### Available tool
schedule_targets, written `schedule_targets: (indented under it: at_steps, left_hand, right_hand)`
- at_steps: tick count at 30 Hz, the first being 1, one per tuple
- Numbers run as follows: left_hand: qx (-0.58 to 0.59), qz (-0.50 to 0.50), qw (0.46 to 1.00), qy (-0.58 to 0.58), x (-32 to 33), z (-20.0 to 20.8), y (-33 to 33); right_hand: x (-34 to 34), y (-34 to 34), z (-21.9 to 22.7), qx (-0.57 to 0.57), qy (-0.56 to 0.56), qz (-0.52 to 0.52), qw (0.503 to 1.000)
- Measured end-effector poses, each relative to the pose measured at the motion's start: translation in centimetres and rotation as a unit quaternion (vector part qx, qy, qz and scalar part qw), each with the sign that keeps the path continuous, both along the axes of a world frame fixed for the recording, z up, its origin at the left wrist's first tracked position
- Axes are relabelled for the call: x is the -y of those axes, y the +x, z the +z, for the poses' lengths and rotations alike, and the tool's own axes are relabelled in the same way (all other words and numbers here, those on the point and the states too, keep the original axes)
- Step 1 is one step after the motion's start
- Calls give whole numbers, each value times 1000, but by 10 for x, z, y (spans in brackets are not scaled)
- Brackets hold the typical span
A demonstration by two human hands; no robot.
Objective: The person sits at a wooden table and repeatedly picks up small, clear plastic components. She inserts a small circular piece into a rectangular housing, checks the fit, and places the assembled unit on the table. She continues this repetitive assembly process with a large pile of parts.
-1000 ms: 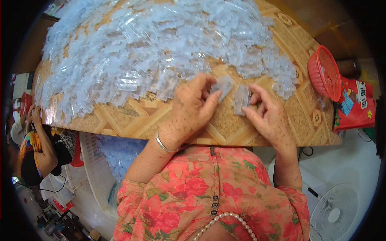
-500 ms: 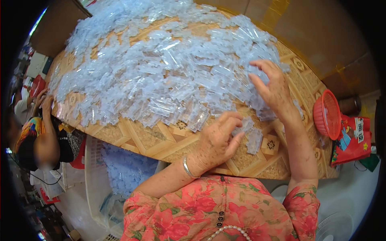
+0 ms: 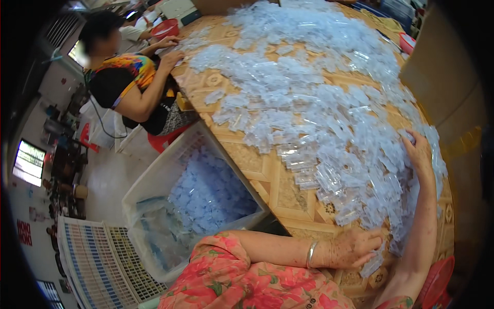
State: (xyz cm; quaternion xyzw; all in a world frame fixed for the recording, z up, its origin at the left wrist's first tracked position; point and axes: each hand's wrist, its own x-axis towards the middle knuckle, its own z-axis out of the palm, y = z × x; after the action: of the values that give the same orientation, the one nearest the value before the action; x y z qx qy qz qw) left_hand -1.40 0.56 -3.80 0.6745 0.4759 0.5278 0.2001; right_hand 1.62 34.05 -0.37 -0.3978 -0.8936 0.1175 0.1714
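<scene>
A broad, loose layer of clear, bluish flat plastic pieces (image 3: pixel 319 121) covers much of the wood-patterned table (image 3: pixel 288 201). My right hand (image 3: pixel 421 157) reaches over the right part of the layer, with thumb and forefinger apart and touching the pieces. Close to the near edge, my left hand (image 3: pixel 355 248), its wrist in a silver bangle, has its fingers curled in. Beside its thumb is a single clear plastic piece (image 3: pixel 371 265); the fingertips hide whatever is between them.
Left of the table, a white bin (image 3: pixel 135 191) contains many bluish pieces and clear bags. A co-worker in a black top (image 3: pixel 110 85) has hands at the table's far left edge. A red basket (image 3: pixel 437 280) sits by my right forearm; cardboard (image 3: pixel 442 77) borders the right side.
My view has swung left, bringing the bin and the co-worker more fully into sight. The fingers of my right hand now touch the pieces. My left hand stays near the table's front edge.
</scene>
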Motion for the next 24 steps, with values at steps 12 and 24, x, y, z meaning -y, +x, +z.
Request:
schedule_targets:
  at_steps: [12, 24]
  left_hand:
    - [17, 3, 1000, 23, -4, 1, 2]
    - [81, -5, 997, 18, -2, 15, 2]
  right_hand:
    - [59, 66, 34, -124, -22, 90, 988]
    - [242, 186, 31, -297, -272, -36, 915]
